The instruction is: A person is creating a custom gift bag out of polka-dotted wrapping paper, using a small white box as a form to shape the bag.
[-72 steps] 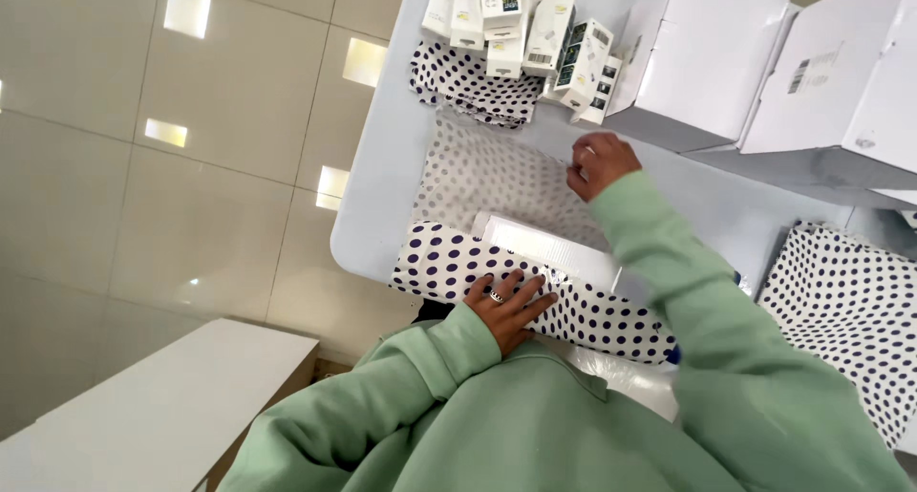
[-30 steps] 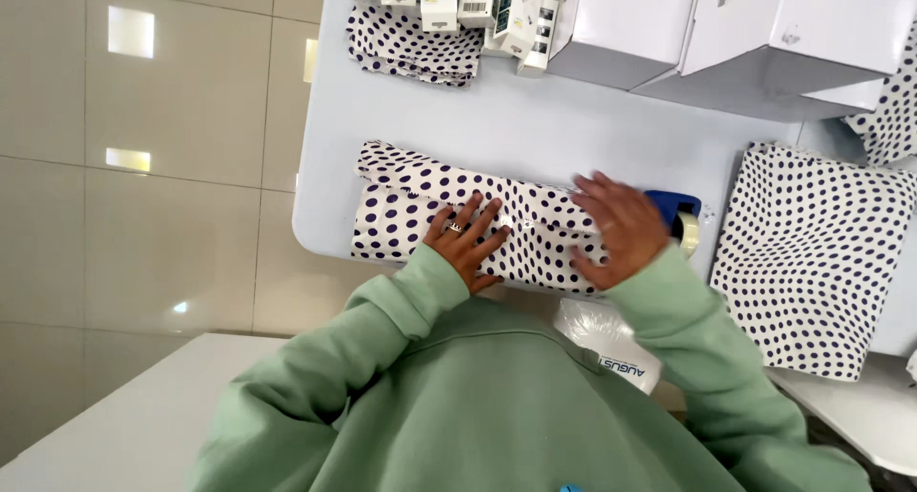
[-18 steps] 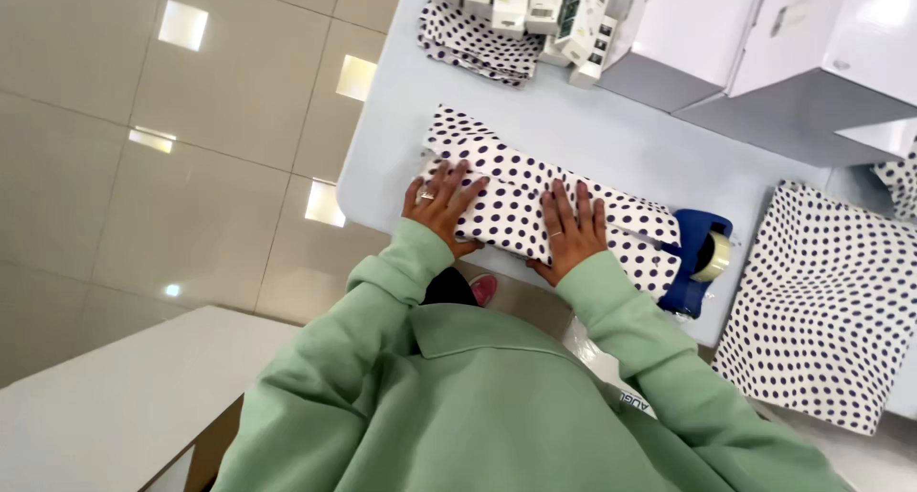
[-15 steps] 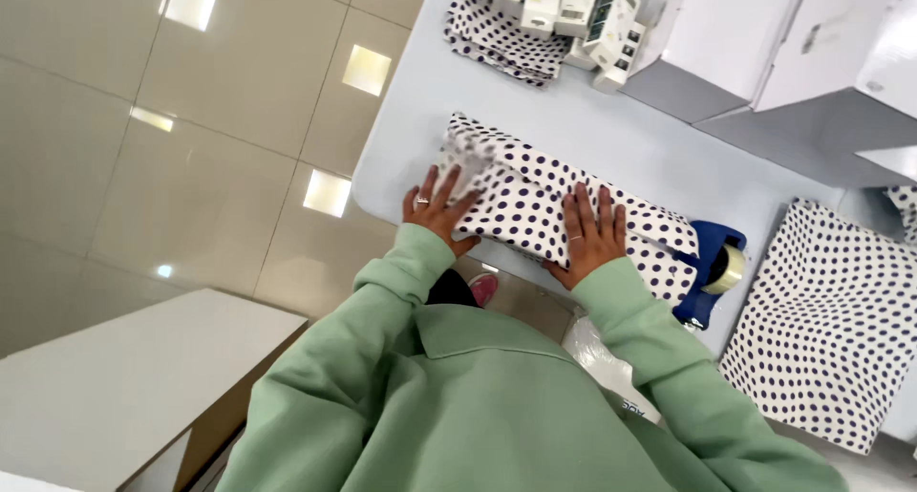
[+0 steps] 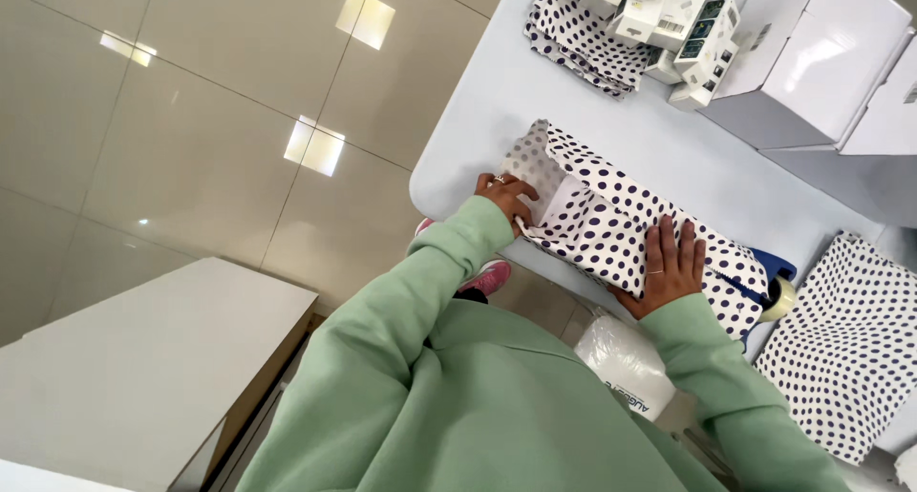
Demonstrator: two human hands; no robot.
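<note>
Dotted paper is now wrapping the box (image 5: 611, 229) on the desk (image 5: 669, 158); the left hand (image 5: 506, 198), moved to its end, is pinching the open flap; the right hand (image 5: 669, 267) is pressing flat, fingers spread, holding the fold.

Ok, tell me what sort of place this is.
Probably a gift-wrapping or packing station in a shop or stockroom. A pale table holds a box half wrapped in dotted paper under both hands, small boxed goods stacked at the far end, spare dotted sheets, and a tape dispenser.
</note>
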